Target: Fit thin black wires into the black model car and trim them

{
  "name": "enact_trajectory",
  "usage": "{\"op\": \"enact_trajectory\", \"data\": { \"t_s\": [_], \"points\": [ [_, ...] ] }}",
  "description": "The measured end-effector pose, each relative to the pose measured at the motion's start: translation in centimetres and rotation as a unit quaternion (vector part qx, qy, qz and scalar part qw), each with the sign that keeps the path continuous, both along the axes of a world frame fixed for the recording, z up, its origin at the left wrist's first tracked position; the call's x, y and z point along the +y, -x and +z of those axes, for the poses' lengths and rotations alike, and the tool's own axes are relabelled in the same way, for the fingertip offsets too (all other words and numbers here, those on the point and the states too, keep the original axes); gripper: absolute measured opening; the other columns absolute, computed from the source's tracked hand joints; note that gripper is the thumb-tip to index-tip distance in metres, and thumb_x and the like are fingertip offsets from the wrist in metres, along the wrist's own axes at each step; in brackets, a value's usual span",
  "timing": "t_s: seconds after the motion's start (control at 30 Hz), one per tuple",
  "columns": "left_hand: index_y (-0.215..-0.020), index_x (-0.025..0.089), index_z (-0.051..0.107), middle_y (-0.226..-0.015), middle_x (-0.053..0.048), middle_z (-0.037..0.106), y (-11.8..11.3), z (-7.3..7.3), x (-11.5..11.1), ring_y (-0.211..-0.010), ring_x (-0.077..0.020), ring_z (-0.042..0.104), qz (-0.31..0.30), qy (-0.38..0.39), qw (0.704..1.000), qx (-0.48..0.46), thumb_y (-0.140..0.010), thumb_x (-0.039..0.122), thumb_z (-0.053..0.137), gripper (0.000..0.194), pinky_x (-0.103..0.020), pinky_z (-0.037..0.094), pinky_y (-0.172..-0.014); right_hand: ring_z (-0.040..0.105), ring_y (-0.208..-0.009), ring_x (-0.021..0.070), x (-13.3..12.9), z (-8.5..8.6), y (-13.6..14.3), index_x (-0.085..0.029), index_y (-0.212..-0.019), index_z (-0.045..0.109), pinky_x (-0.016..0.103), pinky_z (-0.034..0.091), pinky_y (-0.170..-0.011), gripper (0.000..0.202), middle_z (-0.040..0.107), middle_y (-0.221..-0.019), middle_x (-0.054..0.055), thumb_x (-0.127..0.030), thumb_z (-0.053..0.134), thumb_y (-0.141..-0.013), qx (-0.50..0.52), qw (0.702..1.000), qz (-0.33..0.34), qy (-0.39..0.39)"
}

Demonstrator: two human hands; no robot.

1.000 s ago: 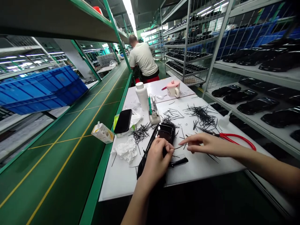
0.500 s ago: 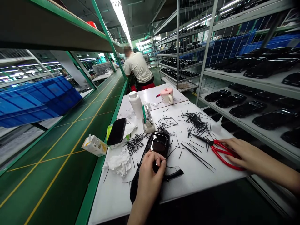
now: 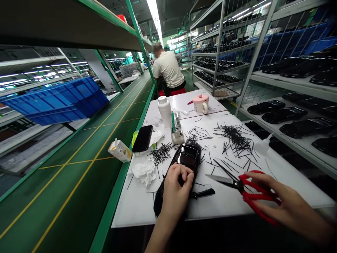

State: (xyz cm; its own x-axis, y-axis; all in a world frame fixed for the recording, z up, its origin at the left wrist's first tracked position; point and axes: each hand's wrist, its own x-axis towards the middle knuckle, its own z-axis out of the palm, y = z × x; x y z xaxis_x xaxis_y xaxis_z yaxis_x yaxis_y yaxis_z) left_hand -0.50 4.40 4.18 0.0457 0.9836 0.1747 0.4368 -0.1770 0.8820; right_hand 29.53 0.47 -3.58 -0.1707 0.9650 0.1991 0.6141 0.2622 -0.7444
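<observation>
A glossy black model car body (image 3: 186,154) lies lengthwise near the table's front edge. Over it rests my left hand (image 3: 177,186), fingers curled and thumb against the fingertips; whatever is pinched there is too small to make out. My right hand (image 3: 279,200) grips red-handled scissors (image 3: 250,189) by their loops, blades pointing left towards the car. Just right of the car lies a small black handled tool (image 3: 204,193). Tweezers (image 3: 223,168) lie beyond the scissors. Thin black strips (image 3: 234,138) are heaped at the right, with another pile of strips (image 3: 162,153) left of the car.
On the table (image 3: 137,214) stand a white bottle (image 3: 164,110), a lidded mug (image 3: 201,104), a phone (image 3: 142,138), crumpled tissue (image 3: 144,172) and a squeeze bottle (image 3: 262,146). A drink carton (image 3: 119,150) sits by the green conveyor (image 3: 86,168). Racks (image 3: 284,82) hold black car bodies; a person (image 3: 170,70) sits ahead.
My right hand has lifted the scissors from the table and drawn them closer, towards the car. The left hand keeps its place on the car. The whole view has shifted slightly.
</observation>
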Motion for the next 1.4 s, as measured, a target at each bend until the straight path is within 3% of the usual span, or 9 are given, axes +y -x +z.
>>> {"op": "enact_trajectory", "data": {
  "t_s": [0.13, 0.23, 0.33, 0.5, 0.8, 1.4],
  "points": [
    [-0.067, 0.024, 0.033, -0.085, -0.002, 0.063, 0.0, 0.0, -0.1, -0.089, -0.019, 0.058, 0.0, -0.003, 1.0, -0.006, -0.089, 0.018, 0.056, 0.033, -0.035, 0.041, -0.096, 0.072, -0.097, 0.0285, -0.1, 0.2, 2.5, -0.026, -0.125, 0.058, 0.038, 0.061, -0.085, 0.046, 0.07, -0.116, 0.011, -0.054, 0.062, -0.09, 0.012, 0.999, 0.005, -0.05],
    [-0.066, 0.024, 0.032, -0.085, -0.002, 0.063, -0.1, 0.0, -0.1, -0.089, -0.019, 0.058, 0.001, -0.004, 1.0, -0.009, -0.089, 0.018, 0.056, 0.034, -0.035, 0.04, -0.096, 0.073, -0.085, 0.0232, 0.2, 0.7, 3.1, -0.028, -0.125, 0.058, 0.034, 0.062, -0.079, 0.044, 0.072, -0.107, 0.007, -0.057, 0.058, -0.092, 0.006, 0.997, -0.011, -0.074],
    [-0.066, 0.023, 0.031, -0.084, -0.002, 0.065, -0.2, -0.1, -0.1, -0.09, -0.0192, 0.057, -0.001, -0.004, 1.0, -0.012, -0.089, 0.017, 0.057, 0.035, -0.036, 0.039, -0.097, 0.073, -0.086, 0.0214, 0.7, 0.8, 3.1, -0.029, -0.126, 0.057, 0.031, 0.062, -0.078, 0.043, 0.072, -0.108, 0.005, -0.057, 0.056, -0.093, -0.003, 0.996, -0.003, -0.089],
    [-0.066, 0.023, 0.031, -0.083, -0.001, 0.065, -0.2, 0.0, -0.2, -0.09, -0.0191, 0.057, -0.005, -0.004, 1.0, -0.018, -0.088, 0.015, 0.057, 0.035, -0.035, 0.038, -0.097, 0.073, -0.096, 0.0219, 1.1, 0.1, 2.9, -0.03, -0.13, 0.053, 0.03, 0.061, -0.083, 0.043, 0.072, -0.113, 0.004, -0.052, 0.057, -0.094, -0.047, 0.992, 0.034, -0.111],
    [-0.066, 0.023, 0.03, -0.082, 0.0, 0.066, -0.3, 0.1, -0.3, -0.089, -0.0194, 0.056, -0.006, -0.005, 1.0, -0.024, -0.087, 0.012, 0.057, 0.036, -0.033, 0.041, -0.089, 0.073, -0.09, 0.0231, 0.8, 0.6, 3.4, -0.031, -0.127, 0.058, 0.032, 0.062, -0.078, 0.043, 0.072, -0.108, 0.005, -0.055, 0.06, -0.091, 0.0, 0.997, 0.012, -0.074],
    [-0.065, 0.024, 0.03, -0.081, 0.001, 0.067, -0.3, 0.2, -0.3, -0.089, -0.02, 0.055, -0.008, -0.004, 1.0, -0.021, -0.086, 0.011, 0.057, 0.037, -0.033, 0.041, -0.087, 0.073, -0.091, 0.026, 0.9, 0.9, 3.5, -0.029, -0.126, 0.057, 0.037, 0.061, -0.076, 0.042, 0.072, -0.112, 0.007, -0.052, 0.06, -0.091, -0.011, 0.998, 0.018, -0.059]
  ]
}}
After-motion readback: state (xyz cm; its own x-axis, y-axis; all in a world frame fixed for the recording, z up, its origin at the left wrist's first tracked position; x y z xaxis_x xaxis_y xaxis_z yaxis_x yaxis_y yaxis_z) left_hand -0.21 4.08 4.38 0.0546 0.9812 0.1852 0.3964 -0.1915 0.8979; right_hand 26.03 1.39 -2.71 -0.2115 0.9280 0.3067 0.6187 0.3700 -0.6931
